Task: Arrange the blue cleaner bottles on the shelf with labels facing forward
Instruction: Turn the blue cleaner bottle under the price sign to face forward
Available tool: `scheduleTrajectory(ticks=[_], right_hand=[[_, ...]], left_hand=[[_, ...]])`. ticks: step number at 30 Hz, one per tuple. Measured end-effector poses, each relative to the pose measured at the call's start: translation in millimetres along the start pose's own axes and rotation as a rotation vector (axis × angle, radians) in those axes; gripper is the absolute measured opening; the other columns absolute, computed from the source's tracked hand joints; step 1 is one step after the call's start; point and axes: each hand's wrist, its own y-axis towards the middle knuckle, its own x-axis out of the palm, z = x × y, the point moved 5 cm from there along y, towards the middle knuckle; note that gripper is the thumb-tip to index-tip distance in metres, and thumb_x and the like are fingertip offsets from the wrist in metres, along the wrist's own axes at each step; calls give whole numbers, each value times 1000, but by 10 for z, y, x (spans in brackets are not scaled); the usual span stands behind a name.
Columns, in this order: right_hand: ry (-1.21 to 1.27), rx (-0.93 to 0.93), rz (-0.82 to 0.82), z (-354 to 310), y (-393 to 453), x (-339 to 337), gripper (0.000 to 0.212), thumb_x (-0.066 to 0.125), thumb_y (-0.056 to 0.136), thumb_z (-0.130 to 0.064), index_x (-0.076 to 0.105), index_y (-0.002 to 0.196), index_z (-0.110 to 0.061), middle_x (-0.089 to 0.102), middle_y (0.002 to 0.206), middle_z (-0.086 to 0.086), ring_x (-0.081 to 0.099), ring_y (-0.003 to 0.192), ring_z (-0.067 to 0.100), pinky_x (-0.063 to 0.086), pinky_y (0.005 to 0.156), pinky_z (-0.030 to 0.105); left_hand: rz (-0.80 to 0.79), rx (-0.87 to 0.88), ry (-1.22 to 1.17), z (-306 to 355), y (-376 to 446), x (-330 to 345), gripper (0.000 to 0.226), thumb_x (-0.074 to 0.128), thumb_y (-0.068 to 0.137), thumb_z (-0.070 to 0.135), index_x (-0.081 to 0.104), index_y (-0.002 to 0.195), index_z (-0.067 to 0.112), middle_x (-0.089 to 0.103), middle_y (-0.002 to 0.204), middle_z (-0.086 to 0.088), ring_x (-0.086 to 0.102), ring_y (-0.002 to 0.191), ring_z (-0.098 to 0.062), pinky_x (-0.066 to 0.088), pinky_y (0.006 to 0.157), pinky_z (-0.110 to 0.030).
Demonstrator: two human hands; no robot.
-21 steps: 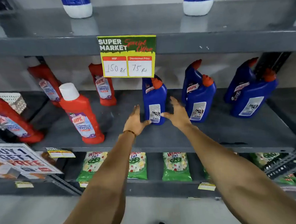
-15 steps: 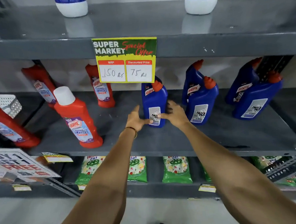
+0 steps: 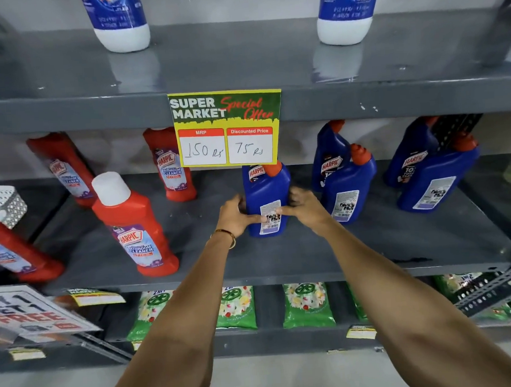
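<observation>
Harpic blue cleaner bottle (image 3: pixel 266 198) upright on the grey middle shelf (image 3: pixel 371 246), clasped between both hands — left hand (image 3: pixel 234 214) wrapped on its left side, right hand (image 3: pixel 304 206) on its right, thumbs pressed over the white barcode label turned outward. Red cap above, "HARPIC" logo near the neck. Right of the right hand, two blue pairs (image 3: pixel 344 177) (image 3: pixel 433 167), front bottles showing barcode backs, rear ones "HARPIC 10X". Left of the left hand, red Harpic "BATHROOM CLEANER" bottle (image 3: pixel 133 227) with white cap. Above the hands — price card (image 3: pixel 225 128): "SUPER MARKET Special Offer", MRP 150 Rs, Discounted Price 75 Rs. Gold bangle (image 3: pixel 225 235) on left wrist.
</observation>
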Motion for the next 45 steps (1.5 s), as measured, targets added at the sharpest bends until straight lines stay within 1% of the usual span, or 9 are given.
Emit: scheduleTrajectory(ticks=[5,10,14,20,24,31,36,40,45], right_hand=[[32,-23,-21,-105,-45,0,53,67,75,8,50,124,1,60,124,22,60,110,32,53,84,31],[17,-33,25,-229,-32,92,70,81,65,-13,49,126,-22,63,114,-5,61,101,11,52,85,24],[-21,-42,110,-281,-15,162,87,85,57,-27,40,131,-22,57,128,2,53,115,17,45,98,34],[-24,-26,131,-217,-67,169,85,85,57,-30,40,129,-21,60,124,3,57,107,17,49,93,34],[-17,-30,118,-225,-92,101,78,86,54,-30,48,121,-19,64,117,2,62,103,17,52,90,36],[219,-9,-121,-301,-121,62,47,78,65,-12,62,108,-21,71,107,-2,64,107,19,51,88,28],[352,9,-262,-331,-139,71,40,68,74,-3,61,111,-18,72,100,-4,66,98,15,52,86,28],[411,9,-313,-344,-161,78,45,65,73,-7,58,116,-17,68,105,1,64,99,17,53,87,29],[513,-2,-318,-357,-157,120,49,59,78,-14,53,127,-16,61,119,7,59,108,20,50,95,34]], left_hand=[[101,91,0,17,-116,-52,50,87,54,13,54,92,10,66,89,-4,61,70,-14,50,53,-9],[255,143,101,146,-179,-15,44,85,55,25,51,81,13,66,81,-10,58,68,-22,49,57,-28],[309,190,208,240,-256,83,38,78,62,29,48,81,17,64,83,-2,54,67,-15,33,52,-12],[295,229,264,220,-307,104,44,79,58,40,48,79,16,65,82,-3,54,66,-17,36,52,-18],[52,125,17,155,-213,7,40,86,52,36,55,73,23,64,74,3,63,73,-17,50,60,-21],[-407,-211,-392,-96,-205,-71,33,63,83,11,55,114,16,54,132,-10,51,123,-23,37,109,-39],[-625,-236,-515,-64,-316,98,61,75,64,28,56,121,17,67,114,-2,62,107,-19,44,101,-39],[-615,-213,-474,-29,-276,104,30,57,86,13,58,115,20,65,111,-4,62,104,-21,50,93,-42],[-555,-187,-467,39,-238,164,29,62,83,13,61,112,17,68,106,0,65,100,-16,59,78,-39]])
